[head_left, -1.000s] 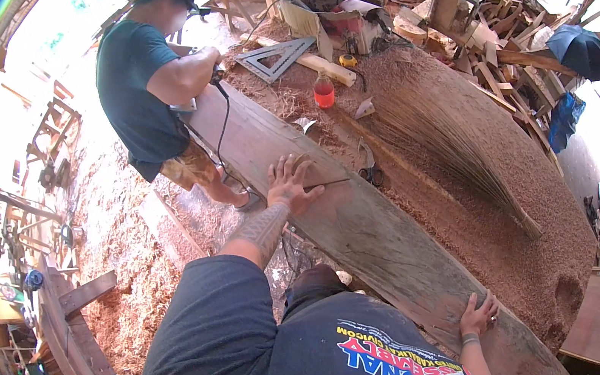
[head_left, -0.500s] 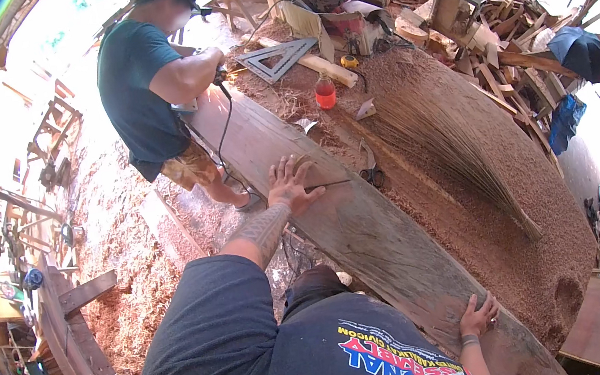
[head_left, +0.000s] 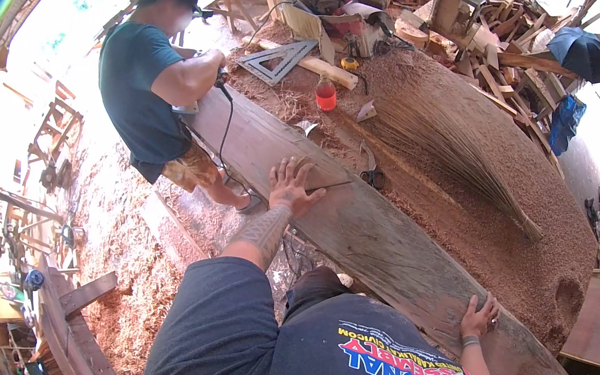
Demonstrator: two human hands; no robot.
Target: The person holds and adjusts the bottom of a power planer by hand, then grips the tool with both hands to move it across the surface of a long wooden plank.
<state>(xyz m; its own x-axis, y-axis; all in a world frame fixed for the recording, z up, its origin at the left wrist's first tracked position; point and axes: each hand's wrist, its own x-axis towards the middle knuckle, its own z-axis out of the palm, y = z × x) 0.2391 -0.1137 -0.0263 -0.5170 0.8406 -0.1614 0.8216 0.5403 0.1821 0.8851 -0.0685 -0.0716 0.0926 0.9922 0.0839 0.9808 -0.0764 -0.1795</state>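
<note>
A long, weathered wooden plank point(head_left: 383, 233) runs from the upper left to the lower right in front of me. Its surface bears a dark line across it beside my left hand point(head_left: 292, 187), which lies flat on the wood with fingers spread. Farther down the plank, my right hand point(head_left: 479, 318) rests near the far edge, fingers extended and a ring on one of them. Neither hand holds a tool. At the plank's far end, a person point(head_left: 136, 88) in a dark teal shirt bends over a corded power tool, mostly hidden by the hands and arm.
Beyond the plank lie a stick broom point(head_left: 464, 157), a scissors-like tool point(head_left: 370, 170), a bottle of red liquid point(head_left: 325, 96), a triangular square point(head_left: 277, 60) and a tape measure point(head_left: 349, 64). Shavings cover the ground. Scrap wood point(head_left: 505, 66) is heaped at right; a black cord point(head_left: 228, 113) crosses the plank.
The person at the far end has shifted very slightly to the right, and the cord has moved a little. Both my hands remain in the same places on the plank.
</note>
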